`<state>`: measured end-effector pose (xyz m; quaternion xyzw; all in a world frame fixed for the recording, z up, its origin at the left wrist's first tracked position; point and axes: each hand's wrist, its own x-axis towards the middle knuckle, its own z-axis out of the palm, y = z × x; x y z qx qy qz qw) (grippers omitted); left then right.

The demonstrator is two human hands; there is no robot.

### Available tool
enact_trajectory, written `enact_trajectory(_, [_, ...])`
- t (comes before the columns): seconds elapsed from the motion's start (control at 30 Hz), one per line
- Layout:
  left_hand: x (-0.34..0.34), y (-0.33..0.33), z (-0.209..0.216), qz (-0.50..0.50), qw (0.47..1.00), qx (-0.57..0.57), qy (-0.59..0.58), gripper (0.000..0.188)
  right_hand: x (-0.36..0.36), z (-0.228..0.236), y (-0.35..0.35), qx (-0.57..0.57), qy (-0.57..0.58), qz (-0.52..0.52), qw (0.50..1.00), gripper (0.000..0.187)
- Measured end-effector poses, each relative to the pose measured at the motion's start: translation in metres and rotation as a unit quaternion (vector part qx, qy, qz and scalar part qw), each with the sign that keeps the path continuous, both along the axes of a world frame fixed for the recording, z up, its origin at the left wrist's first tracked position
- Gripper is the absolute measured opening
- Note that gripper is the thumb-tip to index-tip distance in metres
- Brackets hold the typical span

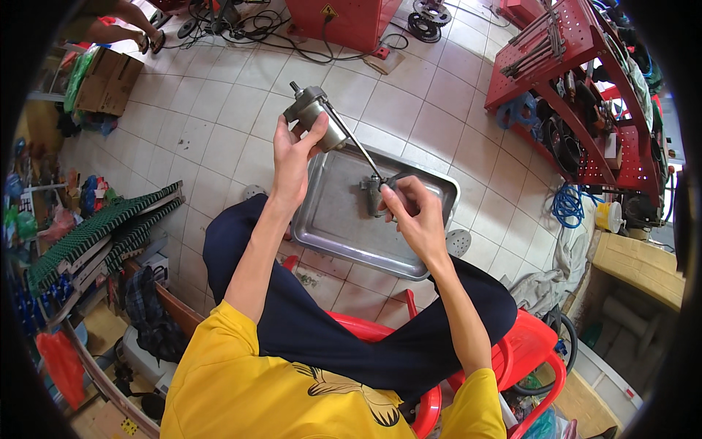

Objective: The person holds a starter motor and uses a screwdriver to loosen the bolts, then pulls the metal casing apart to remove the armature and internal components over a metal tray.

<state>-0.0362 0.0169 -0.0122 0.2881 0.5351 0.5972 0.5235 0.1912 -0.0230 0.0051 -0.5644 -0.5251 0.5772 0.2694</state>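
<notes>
My left hand (pixel 296 150) is wrapped round a grey metal starter motor (pixel 322 126), held tilted above the far left part of a metal tray (pixel 333 238). The motor's thin shaft points up and away. My right hand (pixel 415 211) is closed on the near end of a long, thin-shafted metal tool (pixel 358 145), whose far end reaches the motor's upper side. My fingers hide its handle, so its exact kind cannot be told. A small grey metal part (pixel 373 196) shows beside my right fingertips, over the tray; whether I touch it is unclear.
Red chair (pixel 530 344) parts show around my legs. A red tool rack (pixel 541 80) with long-shafted tools stands far right. Green slatted pieces (pixel 110 234) lie left, near a cardboard box (pixel 110 80). Black cables (pixel 270 29) run across the tiles by a red machine (pixel 340 22). Another person's legs (pixel 121 25) show far left.
</notes>
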Motion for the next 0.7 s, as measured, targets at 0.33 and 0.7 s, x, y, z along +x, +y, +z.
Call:
enact_trajectory(0.33, [0.003,0.002,0.006,-0.017,1.0,0.01,-0.012,0.071,-0.004,-0.012,-0.01,-0.005,0.046,-0.003,0.999,0.042])
enact_trajectory(0.7, [0.011,0.003,0.0,0.01,1.0,-0.004,-0.004,0.078,-0.014,-0.012,-0.018,0.031,0.011,-0.023,0.999,0.045])
